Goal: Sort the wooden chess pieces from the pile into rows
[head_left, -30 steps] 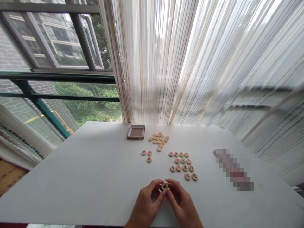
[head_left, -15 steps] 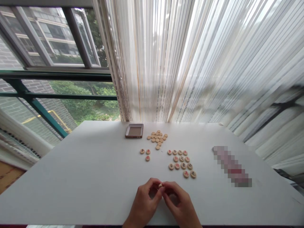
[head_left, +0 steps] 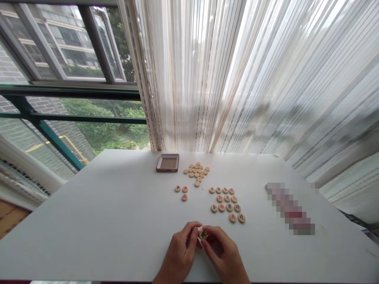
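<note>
Both of my hands meet near the front edge of the white table point(head_left: 103, 221). My left hand point(head_left: 179, 254) and my right hand point(head_left: 222, 254) pinch one round wooden chess piece point(head_left: 203, 234) between their fingertips, its black-marked face turned toward me. Beyond my hands lies a group of face-up pieces point(head_left: 227, 204) with red and black marks. Three more pieces point(head_left: 181, 191) sit to the left of that group. A cluster of blank-side-up pieces point(head_left: 197, 172) lies farther back.
A small brown box point(head_left: 167, 162) rests at the back of the table beside the blank pieces. A blurred-out oblong item point(head_left: 290, 209) lies on the right. Striped curtains point(head_left: 237, 79) hang behind the table, with a window point(head_left: 68, 79) to the left.
The piece between my fingertips was turned edge-on half a second ago and now shows its marked face again. My hands stayed in place; the view shifted slightly.
</note>
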Demonstrator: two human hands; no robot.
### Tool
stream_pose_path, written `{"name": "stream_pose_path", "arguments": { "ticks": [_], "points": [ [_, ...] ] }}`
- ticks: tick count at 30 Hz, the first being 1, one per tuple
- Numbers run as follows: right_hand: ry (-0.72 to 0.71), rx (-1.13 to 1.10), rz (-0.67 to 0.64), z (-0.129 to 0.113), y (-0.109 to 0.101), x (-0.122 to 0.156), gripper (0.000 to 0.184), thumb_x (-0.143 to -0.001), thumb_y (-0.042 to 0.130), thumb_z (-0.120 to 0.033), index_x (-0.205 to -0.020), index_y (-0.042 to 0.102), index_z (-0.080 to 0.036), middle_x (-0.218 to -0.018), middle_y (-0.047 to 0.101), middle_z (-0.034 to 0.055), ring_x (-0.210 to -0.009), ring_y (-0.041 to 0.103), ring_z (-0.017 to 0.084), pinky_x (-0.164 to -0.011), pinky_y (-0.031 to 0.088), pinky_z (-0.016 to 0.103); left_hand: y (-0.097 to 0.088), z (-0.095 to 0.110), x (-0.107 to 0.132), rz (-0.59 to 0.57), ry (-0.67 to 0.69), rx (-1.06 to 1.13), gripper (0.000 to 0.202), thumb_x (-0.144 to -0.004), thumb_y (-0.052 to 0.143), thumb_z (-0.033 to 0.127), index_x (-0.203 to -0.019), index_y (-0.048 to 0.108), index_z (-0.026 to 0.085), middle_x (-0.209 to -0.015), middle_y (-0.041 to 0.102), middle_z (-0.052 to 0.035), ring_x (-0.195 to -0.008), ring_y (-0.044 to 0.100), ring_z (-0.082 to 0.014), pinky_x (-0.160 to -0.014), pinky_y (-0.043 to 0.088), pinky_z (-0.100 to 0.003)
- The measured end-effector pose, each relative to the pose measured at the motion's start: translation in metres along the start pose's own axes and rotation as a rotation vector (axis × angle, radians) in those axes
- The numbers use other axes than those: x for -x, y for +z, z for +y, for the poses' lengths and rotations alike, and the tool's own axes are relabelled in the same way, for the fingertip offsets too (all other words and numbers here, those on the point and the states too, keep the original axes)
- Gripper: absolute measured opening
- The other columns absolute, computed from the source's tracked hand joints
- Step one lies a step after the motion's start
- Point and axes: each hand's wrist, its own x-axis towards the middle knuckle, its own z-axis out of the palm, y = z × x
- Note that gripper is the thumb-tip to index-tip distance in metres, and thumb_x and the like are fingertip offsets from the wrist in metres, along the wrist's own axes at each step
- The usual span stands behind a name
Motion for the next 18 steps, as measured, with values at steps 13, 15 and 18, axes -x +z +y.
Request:
{"name": "stream_pose_path", "arguments": {
  "ticks": [13,15,18],
  "points": [
    [0.015,-0.028,-0.005,-0.002,-0.003,-0.003,0.029,-0.093,0.057,-0.037,-0.118,0.067,-0.024,-0.107,0.07,0.0096,-0.089,0.068,0.02,-0.08,0.056,0.028,-0.005,0.006,-0.001,-0.058,0.078,0.044,0.021,-0.093,0.055,0.029,-0.111,0.059,0.02,-0.096,0.072,-0.0067,-0.082,0.07,-0.0168,-0.078,0.056,-0.024],
    [0.035,-0.03,-0.029,0.001,-0.004,-0.002,0.03,-0.094,0.057,-0.037,-0.119,0.067,-0.024,-0.11,0.07,0.0104,-0.093,0.068,0.021,-0.083,0.057,0.029,-0.003,0.002,-0.001,-0.051,0.088,0.039,0.02,-0.093,0.056,0.029,-0.11,0.06,0.02,-0.096,0.073,-0.0067,-0.08,0.07,-0.0164,-0.077,0.056,-0.024],
    [0.086,-0.016,-0.052,0.006,-0.006,-0.001,0.028,-0.092,0.059,-0.037,-0.115,0.069,-0.024,-0.108,0.072,0.0092,-0.095,0.069,0.022,-0.085,0.057,0.029,-0.001,-0.007,0.0,-0.057,0.104,0.007,0.019,-0.092,0.056,0.026,-0.11,0.06,0.022,-0.097,0.073,-0.0058,-0.081,0.07,-0.0162,-0.078,0.056,-0.024]
  ]
}}
